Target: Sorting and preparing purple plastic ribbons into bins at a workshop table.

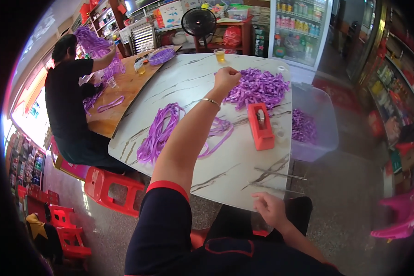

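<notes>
My left arm reaches far across the marbled white table (221,177). My left hand (227,79) is closed beside a heap of short purple ribbon pieces (257,87); anything between its fingers is hidden. Near the front right edge, my right hand (270,209) hovers with its index finger out and the others loosely bent, nothing visible in it. A red tape dispenser (261,129) stands to the right of the heap. Long purple ribbons (158,133) lie in a bundle left of my forearm, with looser strands (220,129) on its right side. Two thin metal rods (280,173) rest at the table's right edge.
A translucent plastic bin (324,124) with purple pieces stands right of the table. A cup of yellow drink (220,56) is at the far edge. Another person (69,101) handles purple ribbons at the wooden table (133,87). A red stool (112,188) stands lower left.
</notes>
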Tool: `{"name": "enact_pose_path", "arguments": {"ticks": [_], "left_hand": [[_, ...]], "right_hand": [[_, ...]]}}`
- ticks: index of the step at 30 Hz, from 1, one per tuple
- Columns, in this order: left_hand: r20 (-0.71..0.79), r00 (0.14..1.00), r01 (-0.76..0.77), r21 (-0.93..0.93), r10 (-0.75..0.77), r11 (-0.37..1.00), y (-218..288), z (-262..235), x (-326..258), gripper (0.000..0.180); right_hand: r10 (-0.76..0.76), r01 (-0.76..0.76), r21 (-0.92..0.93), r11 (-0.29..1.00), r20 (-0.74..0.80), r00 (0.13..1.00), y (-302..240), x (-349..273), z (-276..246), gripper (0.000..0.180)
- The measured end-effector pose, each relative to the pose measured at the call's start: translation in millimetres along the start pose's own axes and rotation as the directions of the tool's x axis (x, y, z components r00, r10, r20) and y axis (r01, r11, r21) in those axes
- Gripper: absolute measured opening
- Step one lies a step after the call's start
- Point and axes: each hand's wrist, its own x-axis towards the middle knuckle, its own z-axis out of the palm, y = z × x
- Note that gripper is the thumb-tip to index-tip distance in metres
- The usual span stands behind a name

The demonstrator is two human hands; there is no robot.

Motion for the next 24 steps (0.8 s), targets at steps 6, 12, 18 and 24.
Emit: {"name": "enact_pose_path", "arguments": {"ticks": [6,12,18,24], "left_hand": [[0.187,0.982,-0.047,0.203,0.008,0.978,0,-12,6,0.028],[0.171,0.97,-0.216,0.264,0.175,0.94,-19,-42,-5,0.031],[0.46,0.883,-0.196,0.542,-0.094,0.817,-61,-85,-60,0.021],[0.378,0.885,-0.092,0.714,-0.271,0.694,-65,-55,-103,0.042]], "right_hand": [[-0.014,0.014,-0.018,1.0,0.023,1.0,1,-1,1,0.018],[-0.017,0.017,-0.013,1.0,0.012,1.0,-1,0,0,0.018],[-0.054,0.054,0.017,0.998,-0.028,0.998,-2,-1,2,0.016],[-0.029,0.03,0.014,0.999,-0.048,0.998,6,-2,5,0.016]]}}
